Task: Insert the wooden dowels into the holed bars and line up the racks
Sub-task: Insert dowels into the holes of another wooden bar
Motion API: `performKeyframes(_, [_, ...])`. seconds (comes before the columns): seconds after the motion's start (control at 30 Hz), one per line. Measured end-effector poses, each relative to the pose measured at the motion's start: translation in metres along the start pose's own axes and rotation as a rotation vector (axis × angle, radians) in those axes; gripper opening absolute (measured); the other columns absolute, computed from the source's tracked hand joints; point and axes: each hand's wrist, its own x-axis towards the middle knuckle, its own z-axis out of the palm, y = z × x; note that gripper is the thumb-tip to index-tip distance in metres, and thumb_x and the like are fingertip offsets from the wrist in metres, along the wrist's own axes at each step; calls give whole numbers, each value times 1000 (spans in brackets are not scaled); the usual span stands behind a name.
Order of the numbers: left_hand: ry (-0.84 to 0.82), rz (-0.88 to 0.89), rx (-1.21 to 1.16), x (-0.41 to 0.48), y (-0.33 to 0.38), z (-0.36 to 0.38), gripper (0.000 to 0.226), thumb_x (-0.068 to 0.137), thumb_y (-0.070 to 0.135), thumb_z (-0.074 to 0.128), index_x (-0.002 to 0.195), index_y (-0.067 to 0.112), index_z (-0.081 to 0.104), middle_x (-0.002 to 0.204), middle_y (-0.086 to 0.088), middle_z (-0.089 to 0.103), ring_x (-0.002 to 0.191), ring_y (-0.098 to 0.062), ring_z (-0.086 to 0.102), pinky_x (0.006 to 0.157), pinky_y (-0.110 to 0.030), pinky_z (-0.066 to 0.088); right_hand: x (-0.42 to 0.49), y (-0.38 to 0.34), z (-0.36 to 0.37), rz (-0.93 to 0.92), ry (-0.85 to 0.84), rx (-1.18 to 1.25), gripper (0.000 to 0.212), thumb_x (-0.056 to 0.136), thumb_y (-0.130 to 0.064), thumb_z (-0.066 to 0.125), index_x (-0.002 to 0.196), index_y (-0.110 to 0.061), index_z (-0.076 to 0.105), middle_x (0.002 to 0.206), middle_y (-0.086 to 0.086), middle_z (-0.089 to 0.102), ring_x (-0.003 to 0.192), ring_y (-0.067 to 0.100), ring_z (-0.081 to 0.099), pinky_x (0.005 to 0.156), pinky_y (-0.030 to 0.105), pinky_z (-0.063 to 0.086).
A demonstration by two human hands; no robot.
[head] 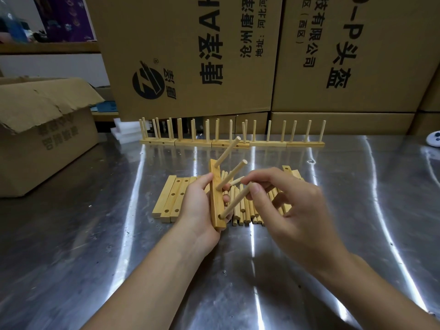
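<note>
We see a small workshop or storeroom: printed cartons [190,55] stand stacked like a wall behind a steel table [95,234], an open box [42,129] at left, many identical wooden bars [171,196] and dowels [247,210] in piles.

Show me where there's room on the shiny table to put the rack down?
Bare metal table lies right of the loose dowels, and left, between the cardboard box and the spare bars. A strip also lies before the finished racks. The middle pile is crowded.
</note>
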Motion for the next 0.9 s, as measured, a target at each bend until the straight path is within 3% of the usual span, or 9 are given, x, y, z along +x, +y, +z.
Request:
performKeyframes(0.1, [25,5,34,1,-1,0,39,106,38,56,123,9,75,76,1,62,62,-11,53,45,-23,44,0,-2,1,-20,-6,1,14,100,-11,66,108,-14,76,92,-15,74,83,12,73,54,30,54])
performKeyframes(0.27, [31,-5,10,2,-1,0,40,106,37,56,122,6,75,78,0,63,63,-12,53,44,-22,44,0,-4,2,-9,-11,16,13,99,-12,67,107,-15,77,91,-18,75,83,12,74,51,33,53])
performKeyframes(0.43, [25,-25,-32,0,1,0,33,107,36,56,101,10,74,72,1,62,59,-11,52,42,-22,43,1,-5,2,-12,-17,-2,9,99,-16,69,103,-18,77,88,-27,71,82,6,72,54,24,55])
performKeyframes(0.6, [18,-26,-52,1,0,0,33,106,38,55,106,10,73,72,2,62,55,-10,51,43,-21,43,2,-6,3,19,-29,2,5,99,-19,70,96,-19,74,85,-22,71,74,6,71,54,14,49])
performKeyframes(0.77, [13,-14,-44,3,-1,-1,32,106,37,57,101,11,74,77,-1,62,55,-10,52,45,-22,45,4,-7,3,17,-23,-27,20,100,-31,72,84,-19,69,72,-17,67,64,10,67,53,14,45])
performKeyframes(0.9, [6,5,-2,4,-2,-1,33,106,41,55,95,14,71,78,0,60,56,-10,50,53,-24,43,4,-5,2,33,3,-49,29,99,-29,75,76,-16,63,63,-12,62,56,14,60,49,19,43])
